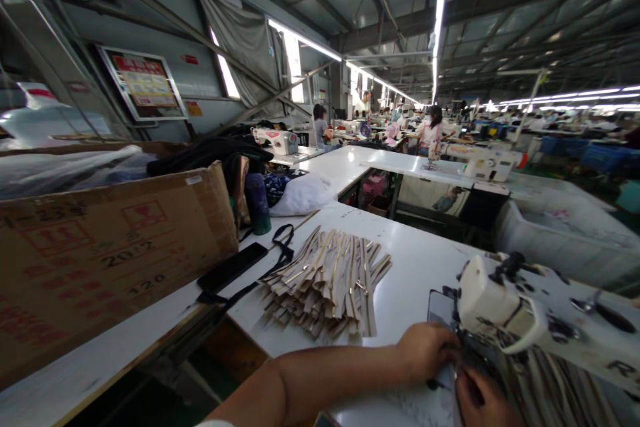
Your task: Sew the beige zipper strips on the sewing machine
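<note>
My left hand [431, 351] is closed beside the needle area of a white sewing machine [510, 310], its fingers curled down. Just below it, at the lower edge of the view, my right hand [481, 395] is closed too, thumb and fingers bent together. A narrow pale strip [456, 390], which looks like a zipper tape, runs between the two hands; the fingertips are dark and partly hidden. To the left lies a fanned pile of beige zippers [333, 280] with gold teeth and metal pulls. More zipper strips [555, 383] lie under the machine arm at the right.
A large cardboard box [115, 267] stands at the left, near a black phone [234, 265], a black strap [284, 243] and a dark bottle [257, 203]. A white plastic bag [303, 195] sits behind. A white bin [565, 233] and another sewing machine [483, 159] stand beyond; several people work farther off.
</note>
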`<state>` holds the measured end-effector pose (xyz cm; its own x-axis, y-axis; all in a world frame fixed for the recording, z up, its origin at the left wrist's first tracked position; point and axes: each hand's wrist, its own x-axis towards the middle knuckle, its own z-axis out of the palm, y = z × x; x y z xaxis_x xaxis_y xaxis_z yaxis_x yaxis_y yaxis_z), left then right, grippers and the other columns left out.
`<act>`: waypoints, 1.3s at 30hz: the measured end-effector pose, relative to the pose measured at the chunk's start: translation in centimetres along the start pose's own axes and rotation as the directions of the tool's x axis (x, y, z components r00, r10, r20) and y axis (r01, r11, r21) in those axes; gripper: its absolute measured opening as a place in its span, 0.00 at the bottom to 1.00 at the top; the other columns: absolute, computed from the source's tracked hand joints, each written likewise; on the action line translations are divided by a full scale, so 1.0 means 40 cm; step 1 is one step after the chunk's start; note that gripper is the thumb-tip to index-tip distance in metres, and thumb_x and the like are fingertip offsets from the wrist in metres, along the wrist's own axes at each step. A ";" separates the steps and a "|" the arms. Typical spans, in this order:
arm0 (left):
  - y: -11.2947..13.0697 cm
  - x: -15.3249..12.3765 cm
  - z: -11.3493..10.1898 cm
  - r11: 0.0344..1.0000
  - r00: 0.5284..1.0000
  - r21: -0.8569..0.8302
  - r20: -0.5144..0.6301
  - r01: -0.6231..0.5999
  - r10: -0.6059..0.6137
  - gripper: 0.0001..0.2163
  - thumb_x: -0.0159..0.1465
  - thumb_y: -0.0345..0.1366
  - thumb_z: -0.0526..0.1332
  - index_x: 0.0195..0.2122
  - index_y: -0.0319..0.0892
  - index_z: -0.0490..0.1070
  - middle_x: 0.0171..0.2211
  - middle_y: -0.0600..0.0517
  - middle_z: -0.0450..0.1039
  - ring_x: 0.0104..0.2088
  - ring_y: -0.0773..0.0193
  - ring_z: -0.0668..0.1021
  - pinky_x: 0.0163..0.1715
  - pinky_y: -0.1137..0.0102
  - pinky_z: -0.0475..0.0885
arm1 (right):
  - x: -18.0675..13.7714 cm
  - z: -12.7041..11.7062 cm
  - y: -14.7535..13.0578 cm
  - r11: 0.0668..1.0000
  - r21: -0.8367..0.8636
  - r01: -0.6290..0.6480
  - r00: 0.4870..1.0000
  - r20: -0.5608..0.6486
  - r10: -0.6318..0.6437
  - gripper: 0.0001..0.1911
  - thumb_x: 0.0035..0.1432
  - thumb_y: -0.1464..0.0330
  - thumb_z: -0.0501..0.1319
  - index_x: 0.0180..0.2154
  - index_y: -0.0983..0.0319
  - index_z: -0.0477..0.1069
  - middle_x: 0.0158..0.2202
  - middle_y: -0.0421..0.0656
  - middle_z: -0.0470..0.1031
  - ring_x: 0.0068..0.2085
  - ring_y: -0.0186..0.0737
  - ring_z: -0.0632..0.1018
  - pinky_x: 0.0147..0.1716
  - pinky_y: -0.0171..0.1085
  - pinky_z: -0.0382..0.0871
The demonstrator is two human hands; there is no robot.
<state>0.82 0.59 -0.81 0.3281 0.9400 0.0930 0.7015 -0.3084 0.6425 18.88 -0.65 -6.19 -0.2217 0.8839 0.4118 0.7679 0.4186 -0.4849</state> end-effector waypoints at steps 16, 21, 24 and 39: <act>0.005 -0.023 -0.028 0.892 0.931 0.270 0.058 -0.363 0.362 0.14 0.70 0.36 0.53 0.54 0.43 0.70 0.41 0.48 0.72 0.44 0.60 0.73 0.44 0.69 0.69 | 0.002 -0.037 -0.114 0.982 -0.154 -0.111 0.993 -0.050 0.105 0.20 0.63 0.68 0.48 0.42 0.65 0.78 0.40 0.50 0.81 0.39 0.45 0.81 0.40 0.40 0.72; 0.006 -0.016 -0.027 0.908 0.934 0.223 0.041 -0.354 0.354 0.12 0.69 0.35 0.54 0.51 0.43 0.72 0.42 0.48 0.71 0.44 0.60 0.71 0.47 0.68 0.69 | 0.006 -0.041 -0.119 0.981 -0.151 -0.118 0.992 -0.057 0.111 0.20 0.63 0.67 0.48 0.42 0.65 0.78 0.39 0.51 0.81 0.37 0.44 0.81 0.39 0.40 0.72; 0.008 -0.007 -0.025 0.916 0.936 0.197 0.037 -0.350 0.350 0.11 0.70 0.34 0.53 0.48 0.41 0.74 0.41 0.47 0.71 0.44 0.60 0.71 0.47 0.67 0.69 | 0.007 -0.041 -0.119 0.980 -0.161 -0.115 0.993 -0.059 0.107 0.20 0.63 0.68 0.48 0.41 0.64 0.78 0.39 0.50 0.81 0.37 0.43 0.81 0.39 0.39 0.72; -0.003 0.018 -0.017 0.921 0.938 0.178 0.048 -0.346 0.343 0.12 0.70 0.36 0.53 0.44 0.38 0.75 0.40 0.48 0.68 0.43 0.60 0.70 0.44 0.68 0.68 | 0.011 -0.038 -0.123 0.943 -0.317 -0.099 0.992 0.042 0.119 0.19 0.64 0.71 0.48 0.44 0.63 0.77 0.39 0.48 0.80 0.37 0.42 0.80 0.34 0.36 0.69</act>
<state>0.53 1.40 -0.32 0.5789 0.7691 0.2709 0.6455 -0.6352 0.4240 15.92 -2.63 -2.47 -0.1544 0.9353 0.3183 0.9367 0.2411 -0.2540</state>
